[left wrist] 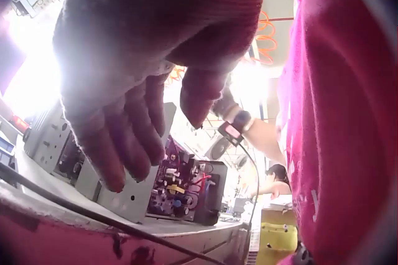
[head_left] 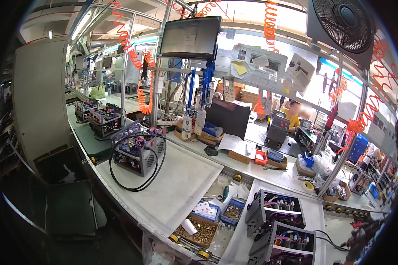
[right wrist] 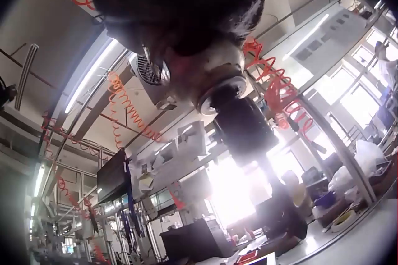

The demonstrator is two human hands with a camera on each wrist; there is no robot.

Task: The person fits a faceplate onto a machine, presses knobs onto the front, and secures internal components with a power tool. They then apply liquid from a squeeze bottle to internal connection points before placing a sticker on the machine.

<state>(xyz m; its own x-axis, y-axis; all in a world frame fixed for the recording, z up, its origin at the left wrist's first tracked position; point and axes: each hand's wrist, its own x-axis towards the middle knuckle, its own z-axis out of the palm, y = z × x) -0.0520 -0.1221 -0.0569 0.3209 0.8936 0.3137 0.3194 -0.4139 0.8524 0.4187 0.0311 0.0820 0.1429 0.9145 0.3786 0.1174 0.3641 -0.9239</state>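
My left hand (left wrist: 134,78), in a knit glove, shows only in the left wrist view. Its fingers point loosely down, thumb apart, overlapping the pale metal side panel (left wrist: 127,203) of a device with exposed circuitry (left wrist: 180,187). My right hand (head_left: 362,236), dark and blurred, is at the right edge of the head view, beyond two open-sided grey devices (head_left: 276,210). In the right wrist view, the right hand (right wrist: 180,10) grips a dark cylindrical tool with a pale collar (right wrist: 245,129); I cannot tell its exact kind.
Another open device with a looped black cable (head_left: 139,152) sits on the left board. Between the boards lie a cardboard box of brass-coloured fasteners (head_left: 201,232) and a blue bin (head_left: 233,211). A red-handled tool (head_left: 331,117) hangs near a post. A fan (head_left: 344,22) is overhead.
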